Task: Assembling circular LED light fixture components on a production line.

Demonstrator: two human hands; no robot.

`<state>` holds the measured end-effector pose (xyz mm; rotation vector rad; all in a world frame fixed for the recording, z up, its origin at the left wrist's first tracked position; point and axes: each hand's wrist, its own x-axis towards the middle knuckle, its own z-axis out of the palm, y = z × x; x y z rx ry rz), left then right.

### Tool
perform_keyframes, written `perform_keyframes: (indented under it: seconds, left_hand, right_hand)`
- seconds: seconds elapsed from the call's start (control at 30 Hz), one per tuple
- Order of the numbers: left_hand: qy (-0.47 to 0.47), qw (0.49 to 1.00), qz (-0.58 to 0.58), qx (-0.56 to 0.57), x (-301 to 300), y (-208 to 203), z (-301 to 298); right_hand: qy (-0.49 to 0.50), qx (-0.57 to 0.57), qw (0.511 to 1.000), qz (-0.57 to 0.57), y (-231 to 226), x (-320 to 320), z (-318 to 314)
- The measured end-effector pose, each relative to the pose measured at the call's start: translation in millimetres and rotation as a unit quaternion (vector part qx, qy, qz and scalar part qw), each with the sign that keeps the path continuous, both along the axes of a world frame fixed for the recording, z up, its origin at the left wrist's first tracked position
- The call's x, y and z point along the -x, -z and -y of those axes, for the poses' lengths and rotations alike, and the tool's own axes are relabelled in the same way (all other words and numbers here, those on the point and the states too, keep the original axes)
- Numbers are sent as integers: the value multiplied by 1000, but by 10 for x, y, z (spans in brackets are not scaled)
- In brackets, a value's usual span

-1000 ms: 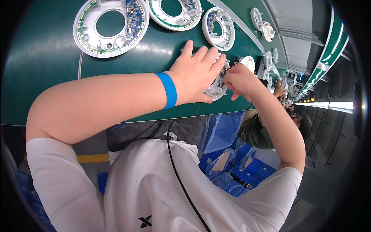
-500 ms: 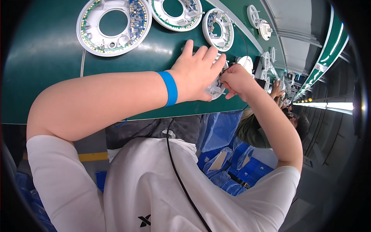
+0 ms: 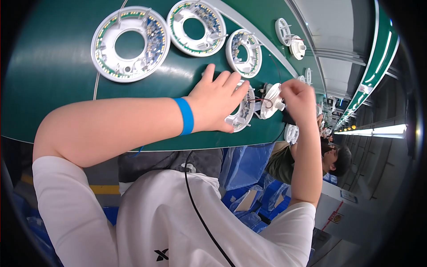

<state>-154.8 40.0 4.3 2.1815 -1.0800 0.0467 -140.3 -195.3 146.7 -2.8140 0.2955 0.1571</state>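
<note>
My left hand (image 3: 217, 100), with a blue band at its wrist, lies with fingers and thumb spread across a white ring-shaped housing (image 3: 246, 116) on the green table. Part of that housing is hidden under the palm. Thin dark and red wires run from it to a round white cover (image 3: 269, 101) with a short stub, tilted beside it. My right hand (image 3: 299, 99) is raised just right of the cover, fingers curled closed and slightly blurred. What those fingers hold, if anything, is hidden.
Three more white ring housings with circuit boards, a large one (image 3: 130, 73), a middle one (image 3: 195, 31) and a smaller one (image 3: 244, 55), lie farther back. Similar parts (image 3: 297, 46) sit beyond the rail. Another person (image 3: 284, 167) is at the right. Blue bins (image 3: 258, 202) stand below the table edge.
My right hand has moved from the housing's right side toward the right, uncovering the white cover and wires. My left hand stays spread on the housing. The whole view has shifted slightly.
</note>
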Motion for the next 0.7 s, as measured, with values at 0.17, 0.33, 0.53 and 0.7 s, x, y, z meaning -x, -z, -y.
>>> perform_keyframes:
  seconds: [0.17, 0.33, 0.53, 0.7]
  left_hand:
    - [-1, 1000, -10, 3, -8, -17, -61]
    - [0, 1000, 0, -2, 6, -21, -19]
    - [4, 1000, 2, -12, -2, -23, -33]
    - [8, 1000, 6, -6, -4, -17, -55]
  right_hand:
    - [58, 84, 992, 76, 327, -819, 599]
    - [134, -102, 983, -75, 814, -1173, 764]
    - [122, -194, 971, -71, 634, -1126, 614]
    - [108, -222, 969, 3, 215, -641, 460]
